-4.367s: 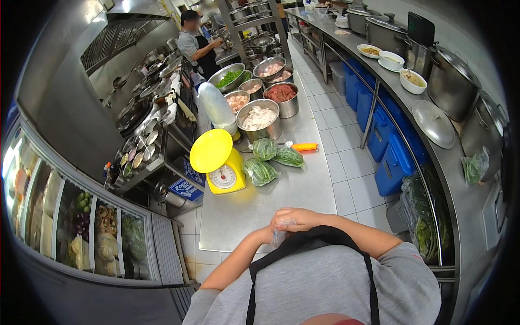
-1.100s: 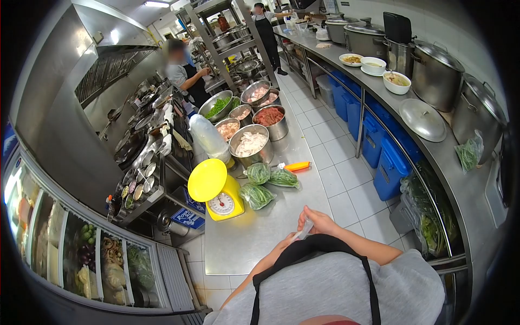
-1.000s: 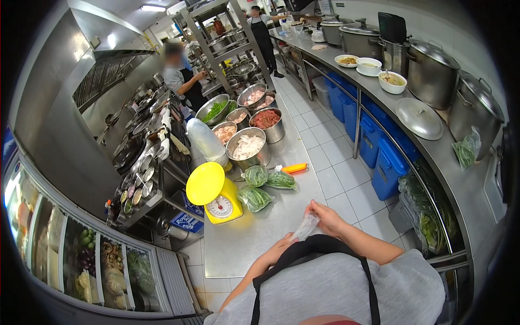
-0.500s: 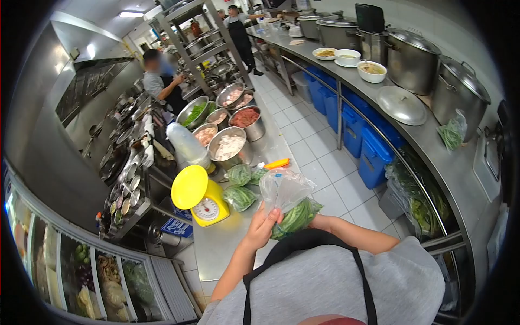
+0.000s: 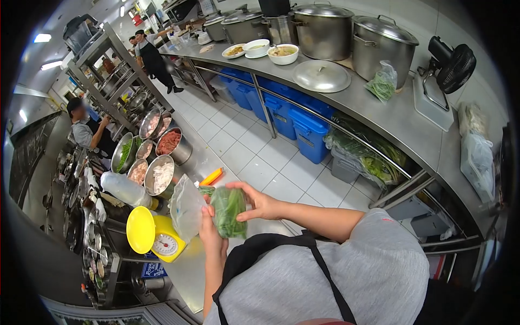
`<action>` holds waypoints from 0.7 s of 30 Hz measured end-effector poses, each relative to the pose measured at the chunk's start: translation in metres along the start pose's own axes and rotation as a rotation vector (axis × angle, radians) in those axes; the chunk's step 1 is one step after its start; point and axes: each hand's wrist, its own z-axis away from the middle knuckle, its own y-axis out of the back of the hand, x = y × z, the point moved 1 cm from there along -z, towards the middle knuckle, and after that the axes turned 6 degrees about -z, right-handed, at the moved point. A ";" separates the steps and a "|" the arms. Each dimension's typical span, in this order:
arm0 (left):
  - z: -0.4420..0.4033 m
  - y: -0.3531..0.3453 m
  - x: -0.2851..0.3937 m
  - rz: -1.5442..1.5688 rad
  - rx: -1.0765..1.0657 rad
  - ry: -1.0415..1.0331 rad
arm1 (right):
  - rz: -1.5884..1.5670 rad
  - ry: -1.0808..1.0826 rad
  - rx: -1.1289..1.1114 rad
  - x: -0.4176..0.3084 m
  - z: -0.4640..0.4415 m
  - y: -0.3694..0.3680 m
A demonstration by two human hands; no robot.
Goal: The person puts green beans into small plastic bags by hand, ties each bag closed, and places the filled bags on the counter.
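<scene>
A clear plastic bag of green vegetables (image 5: 228, 210), perhaps long beans, is held in front of my chest above the steel table (image 5: 187, 279). My left hand (image 5: 210, 225) is closed round the bag's gathered neck, and the loose plastic top flops to the left. My right hand (image 5: 257, 201) grips the filled part from the right, thumb low and fingers over the upper side. To the left stands a yellow dial scale (image 5: 167, 245) with a round yellow pan (image 5: 140, 230). Behind the bag, an orange object (image 5: 212, 176) lies by the table edge.
Steel bowls of meat, including a pot of red mince (image 5: 169, 143), stand farther along the table. Across the tiled aisle, a counter holds large lidded pots (image 5: 382, 46), a loose lid (image 5: 322, 75) and another bagged green vegetable (image 5: 382, 84). A co-worker (image 5: 89, 127) stands far left.
My view has swung right. The bag has tipped, its open top now falling left, and my right hand has come from behind it to grip its right side.
</scene>
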 end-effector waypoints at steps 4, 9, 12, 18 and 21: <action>-0.020 0.039 -0.038 0.009 0.064 0.219 | 0.728 0.332 -0.011 -0.004 0.003 0.002; 0.005 0.032 -0.015 0.028 -0.026 0.145 | -0.288 0.081 0.104 0.009 0.014 -0.005; 0.018 0.020 0.007 -0.050 -0.225 -0.093 | -0.659 -0.552 0.084 0.035 0.014 0.014; 0.015 0.033 -0.011 -0.327 -0.222 -0.096 | -1.005 -0.685 0.091 0.044 0.033 -0.008; 0.018 0.037 -0.016 0.044 -0.122 0.165 | -0.312 -0.313 0.095 0.027 0.022 -0.004</action>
